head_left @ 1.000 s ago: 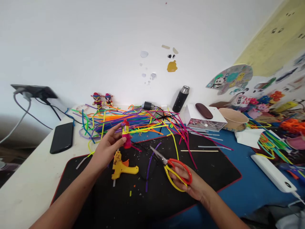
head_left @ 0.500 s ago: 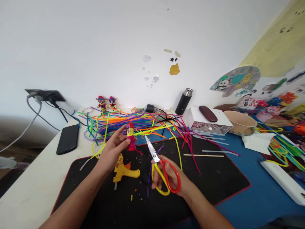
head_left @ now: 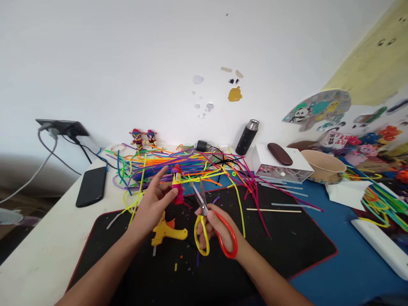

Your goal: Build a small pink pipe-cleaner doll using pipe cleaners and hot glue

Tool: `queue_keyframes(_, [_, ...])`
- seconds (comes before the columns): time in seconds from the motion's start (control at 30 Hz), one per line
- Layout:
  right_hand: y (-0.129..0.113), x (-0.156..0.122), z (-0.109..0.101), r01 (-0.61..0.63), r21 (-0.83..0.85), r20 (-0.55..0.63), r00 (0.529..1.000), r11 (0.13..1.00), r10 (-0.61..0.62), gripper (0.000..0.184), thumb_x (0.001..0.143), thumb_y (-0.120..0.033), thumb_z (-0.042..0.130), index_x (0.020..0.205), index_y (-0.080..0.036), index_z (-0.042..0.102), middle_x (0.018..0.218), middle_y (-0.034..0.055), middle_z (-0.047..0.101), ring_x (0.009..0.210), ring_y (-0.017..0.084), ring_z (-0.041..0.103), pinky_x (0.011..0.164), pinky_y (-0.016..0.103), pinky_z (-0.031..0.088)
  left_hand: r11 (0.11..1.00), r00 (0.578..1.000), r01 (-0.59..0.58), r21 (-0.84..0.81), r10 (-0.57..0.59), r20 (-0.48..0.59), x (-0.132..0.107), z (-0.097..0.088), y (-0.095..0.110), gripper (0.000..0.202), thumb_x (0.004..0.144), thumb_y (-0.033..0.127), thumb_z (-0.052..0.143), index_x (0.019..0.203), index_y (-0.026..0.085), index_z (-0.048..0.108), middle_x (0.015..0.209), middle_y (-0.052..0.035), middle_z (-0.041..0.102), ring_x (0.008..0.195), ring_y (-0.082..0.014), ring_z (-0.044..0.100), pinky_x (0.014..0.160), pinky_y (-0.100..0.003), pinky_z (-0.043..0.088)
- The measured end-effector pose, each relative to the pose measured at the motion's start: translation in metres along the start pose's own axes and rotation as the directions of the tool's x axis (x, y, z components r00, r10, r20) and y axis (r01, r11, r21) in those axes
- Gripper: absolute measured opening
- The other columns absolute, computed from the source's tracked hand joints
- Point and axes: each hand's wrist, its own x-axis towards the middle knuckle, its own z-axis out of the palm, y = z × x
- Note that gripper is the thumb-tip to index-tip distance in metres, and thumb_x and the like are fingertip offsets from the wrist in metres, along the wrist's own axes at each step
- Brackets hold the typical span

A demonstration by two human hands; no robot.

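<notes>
My left hand [head_left: 157,201] holds a small doll [head_left: 178,191] upright between thumb and fingers. It has a magenta body, a yellow middle and a red-purple top, and a yellow pipe cleaner [head_left: 194,179] sticks out to its right. In my right hand [head_left: 219,229] is a pair of scissors [head_left: 202,202] with one yellow and one red handle. Their blades are parted, with the tips close to the yellow pipe cleaner; whether they touch it I cannot tell. A yellow glue gun [head_left: 168,231] lies on the black mat [head_left: 153,280] below the doll.
Behind my hands spreads a heap of coloured pipe cleaners [head_left: 159,168]. Two finished dolls [head_left: 137,138] stand by the wall. A black flask [head_left: 247,138], a white box [head_left: 264,163] and a tan bowl [head_left: 323,163] are at the back right. A phone [head_left: 91,187] lies left.
The scissors' blades and handles have spread apart, and the scissors have moved slightly left toward the pipe cleaner. The doll has shifted a little to the right.
</notes>
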Motion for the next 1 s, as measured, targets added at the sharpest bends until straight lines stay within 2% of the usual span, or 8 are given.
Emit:
queue_keyframes(0.17, [-0.006, 0.004, 0.012, 0.012, -0.070, -0.045, 0.999, 0.997, -0.015, 0.060, 0.094, -0.075, 0.064, 0.114, -0.019, 0.059, 0.078, 0.0000, 0.068, 0.049, 0.015, 0.067, 0.049, 0.025, 0.048, 0.990, 0.998, -0.054, 0.132, 0.052, 0.025, -0.004, 0.007, -0.001, 0.091, 0.090, 0.043, 0.074, 0.166, 0.018, 0.031, 0.083, 0.0018, 0.067, 0.073, -0.0171, 0.062, 0.070, -0.030, 0.048])
queue_keyframes(0.4, [-0.003, 0.009, 0.019, 0.008, -0.165, -0.053, 0.998, 0.986, -0.017, 0.063, 0.091, -0.078, 0.065, 0.112, -0.019, 0.059, 0.079, -0.0011, 0.067, 0.048, 0.013, 0.064, 0.047, 0.024, 0.046, 0.937, 0.993, -0.114, 0.331, 0.095, 0.074, -0.010, 0.010, -0.001, 0.087, 0.094, 0.040, 0.067, 0.168, 0.021, 0.025, 0.080, 0.0043, 0.063, 0.074, -0.0182, 0.062, 0.071, -0.031, 0.049])
queue_keyframes(0.53, [-0.005, 0.009, 0.023, 0.003, -0.200, -0.053, 0.999, 0.980, -0.014, 0.063, 0.091, -0.080, 0.062, 0.109, -0.019, 0.058, 0.078, -0.0012, 0.068, 0.048, 0.012, 0.064, 0.048, 0.024, 0.047, 0.897, 0.991, -0.129, 0.423, 0.099, 0.092, -0.015, 0.010, 0.002, 0.087, 0.096, 0.042, 0.064, 0.170, 0.022, 0.022, 0.085, 0.0021, 0.069, 0.073, -0.0188, 0.064, 0.072, -0.031, 0.050])
queue_keyframes(0.73, [-0.006, 0.010, 0.028, 0.000, -0.241, -0.062, 0.998, 0.970, -0.016, 0.060, 0.091, -0.080, 0.061, 0.093, -0.021, 0.054, 0.074, -0.0026, 0.065, 0.046, 0.012, 0.062, 0.046, 0.024, 0.045, 0.893, 0.996, -0.083, 0.443, 0.056, 0.073, -0.019, 0.012, 0.002, 0.090, 0.093, 0.044, 0.066, 0.170, 0.022, 0.024, 0.085, 0.0016, 0.074, 0.078, -0.0227, 0.069, 0.076, -0.032, 0.050])
queue_keyframes(1.0, [-0.008, 0.012, 0.029, -0.020, -0.285, -0.069, 0.998, 0.958, 0.000, 0.060, 0.091, -0.081, 0.061, 0.093, -0.021, 0.053, 0.073, -0.0034, 0.063, 0.045, 0.012, 0.061, 0.046, 0.025, 0.046, 0.905, 0.996, -0.033, 0.424, -0.004, 0.084, -0.018, 0.005, -0.005, 0.094, 0.095, 0.046, 0.065, 0.172, 0.021, 0.018, 0.089, 0.0003, 0.074, 0.077, -0.0217, 0.067, 0.071, -0.030, 0.050])
